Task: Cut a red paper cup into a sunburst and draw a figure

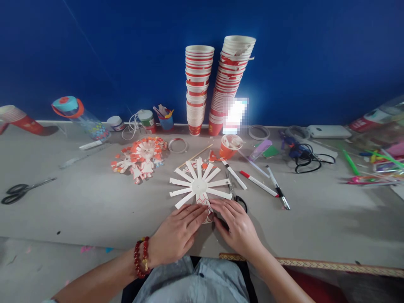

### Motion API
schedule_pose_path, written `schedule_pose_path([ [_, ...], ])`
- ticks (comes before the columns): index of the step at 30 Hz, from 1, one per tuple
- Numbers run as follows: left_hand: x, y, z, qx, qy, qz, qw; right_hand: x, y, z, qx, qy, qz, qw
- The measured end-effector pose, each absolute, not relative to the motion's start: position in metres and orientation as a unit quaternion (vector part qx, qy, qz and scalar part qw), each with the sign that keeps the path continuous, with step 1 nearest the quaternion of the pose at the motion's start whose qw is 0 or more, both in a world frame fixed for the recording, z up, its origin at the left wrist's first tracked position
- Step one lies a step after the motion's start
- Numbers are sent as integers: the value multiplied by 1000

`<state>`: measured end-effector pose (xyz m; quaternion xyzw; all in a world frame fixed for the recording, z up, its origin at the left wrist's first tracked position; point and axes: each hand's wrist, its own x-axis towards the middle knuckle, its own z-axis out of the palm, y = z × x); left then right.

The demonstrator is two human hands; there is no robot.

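Observation:
A white paper cutout lies on the table, its long strips fanned out round a small disc like a cut-open cup. Below the disc, a body drawn in red lines is partly covered by my hands. My left hand lies flat over its left side, fingers stretched and together. From the right, my right hand rests its straight fingertips on the body's edge, thumb apart. Dark-handled scissors lie just beyond my right hand, partly under the strips.
Finished paper figures lie at the left. Behind stand two tall paper cup stacks and a red cup with scraps. Markers lie to the right, other scissors far left. Tangled black cable and a water bottle flank these.

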<state>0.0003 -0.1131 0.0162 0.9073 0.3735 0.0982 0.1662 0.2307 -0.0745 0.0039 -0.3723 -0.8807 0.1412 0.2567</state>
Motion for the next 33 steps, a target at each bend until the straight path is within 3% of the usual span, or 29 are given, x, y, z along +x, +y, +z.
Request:
schedule_pose_path([
  [8,3,-114,15,917,373,79,118,232,-75,1,-370,-881,143,259],
  [33,2,-115,13,920,371,75,105,232,-79,6,-362,-880,159,264],
])
